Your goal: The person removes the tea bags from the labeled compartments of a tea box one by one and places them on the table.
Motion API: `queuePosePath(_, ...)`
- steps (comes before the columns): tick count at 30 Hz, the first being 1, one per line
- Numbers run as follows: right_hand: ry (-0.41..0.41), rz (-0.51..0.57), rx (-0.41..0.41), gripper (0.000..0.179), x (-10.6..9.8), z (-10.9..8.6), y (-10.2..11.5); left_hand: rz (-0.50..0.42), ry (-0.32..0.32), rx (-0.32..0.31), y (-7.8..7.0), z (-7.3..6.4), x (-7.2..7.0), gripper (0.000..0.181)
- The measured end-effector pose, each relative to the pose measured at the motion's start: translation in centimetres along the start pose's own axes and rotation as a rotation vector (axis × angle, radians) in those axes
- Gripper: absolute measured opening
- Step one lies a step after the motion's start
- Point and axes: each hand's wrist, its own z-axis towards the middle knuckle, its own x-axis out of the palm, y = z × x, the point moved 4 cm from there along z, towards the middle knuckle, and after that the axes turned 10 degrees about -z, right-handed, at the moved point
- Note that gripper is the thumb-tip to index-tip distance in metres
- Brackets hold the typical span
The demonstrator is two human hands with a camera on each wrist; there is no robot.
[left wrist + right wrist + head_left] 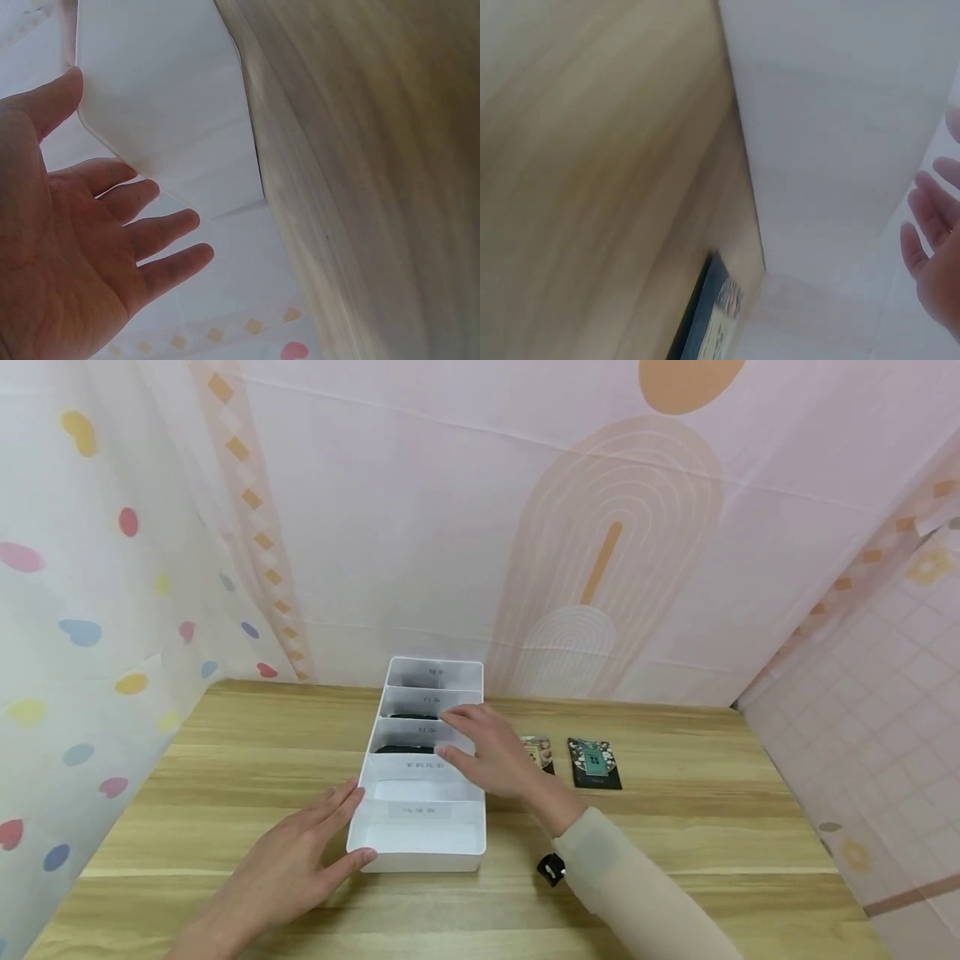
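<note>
A long white divided box (420,862) lies on the table, its compartments in a row with printed labels on the dividers. My left hand (296,852) rests at its front left corner, fingertips along the side wall and thumb by the front rim. In the left wrist view those fingers are spread and nearly straight. My right hand (491,752) hovers over the box's right rim, thumb and fingers apart above the third compartment. A dark packet (405,749) stands in that compartment, and another dark edge (414,717) shows in the one behind. Nothing shows between the right fingers.
Right of the box lie a dark packet with a green label (595,764) and a packet with a yellowish label (538,752), partly behind my right hand. A small black object (551,869) sits beside the right sleeve. Patterned curtains (390,527) hang behind the table.
</note>
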Motion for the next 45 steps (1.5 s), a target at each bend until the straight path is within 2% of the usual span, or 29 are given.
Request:
queuePosePath(4, 0.031, 0.016, -0.001, 0.051, 0.8, 0.9, 0.7, 0.000, 0.002, -0.001, 0.1, -0.1, -0.1, 0.076)
queuePosePath(9, 0.080, 0.046, 0.039, 0.049, 2.0, 1.6, 1.2, -0.004, 0.003, -0.006, 0.2, -0.1, 0.0, 0.076)
queuePosePath(16, 0.115, -0.003, 0.060, 0.049, 2.8, 2.1, 1.6, -0.003, 0.000, 0.001, 0.1, -0.1, 0.1, 0.076)
queuePosePath(22, 0.121, -0.101, 0.019, 0.044, 3.1, 2.3, 2.0, -0.010, 0.005, -0.004, 0.2, -0.1, -0.1, 0.076)
queuePosePath(26, 0.125, -0.135, -0.011, 0.033, 3.3, 2.4, 2.1, -0.011, 0.004, 0.000, 0.3, -0.2, 0.0, 0.075)
queuePosePath(31, 0.110, -0.126, -0.054, 0.020, 3.5, 2.5, 2.2, -0.018, -0.002, -0.004, 0.3, -0.3, -0.1, 0.075)
queuePosePath(36, 0.111, -0.119, -0.070, 0.016, 3.5, 2.4, 2.3, -0.014, -0.001, -0.010, 0.4, -0.3, 0.0, 0.076)
queuePosePath(45, 0.092, -0.083, -0.034, 0.012, 3.5, 2.4, 2.2, -0.007, -0.006, -0.001, 0.4, -0.3, 0.0, 0.076)
